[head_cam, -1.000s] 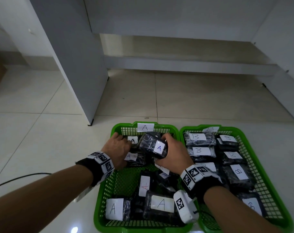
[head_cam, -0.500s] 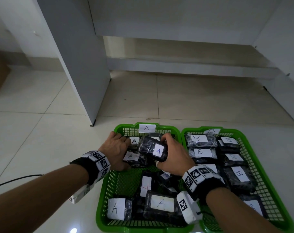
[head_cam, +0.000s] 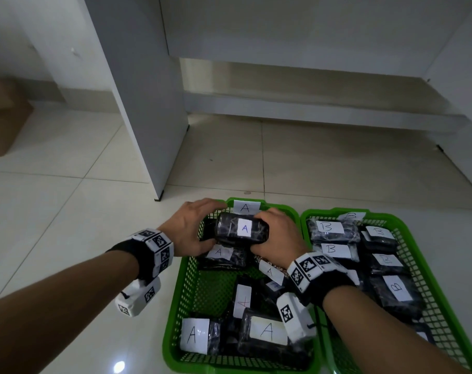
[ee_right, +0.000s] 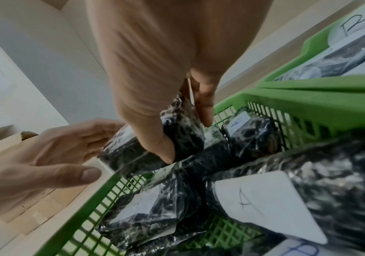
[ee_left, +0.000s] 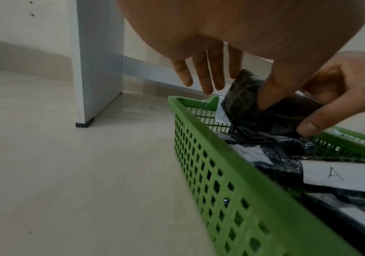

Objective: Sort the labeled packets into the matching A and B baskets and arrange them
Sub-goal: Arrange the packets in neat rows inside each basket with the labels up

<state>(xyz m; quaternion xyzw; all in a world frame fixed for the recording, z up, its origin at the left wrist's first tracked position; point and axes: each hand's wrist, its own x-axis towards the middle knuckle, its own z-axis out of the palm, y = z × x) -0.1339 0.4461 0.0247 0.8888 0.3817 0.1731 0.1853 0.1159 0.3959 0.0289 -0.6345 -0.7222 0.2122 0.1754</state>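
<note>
- A black packet marked A (head_cam: 241,231) is pinched by the right hand (head_cam: 279,233), with the thumb on the near side and the fingers curled over the far end.
- The left hand (head_cam: 194,228) is spread flat, with straight fingers beside the other end of that packet; only the thumb seems to touch it.
- The held packet is kept over the far end of the basket tagged A (head_cam: 186,287), just above another A packet (head_cam: 221,255) that lies right under the grip.
- No packets are seen on the floor, so the sorting looks nearly done.
- The tidying in the A basket is judged to be left: nearer than the grip, A packets (head_cam: 267,330) lie at mixed angles, and bare green mesh is seen between them.
- To the right of the grip, the basket tagged B (head_cam: 423,287) is filled with B packets (head_cam: 329,228) laid in two fairly neat rows.
- Only A labels are seen in the A basket and only B labels in the B basket, though some labels are hidden.
</note>
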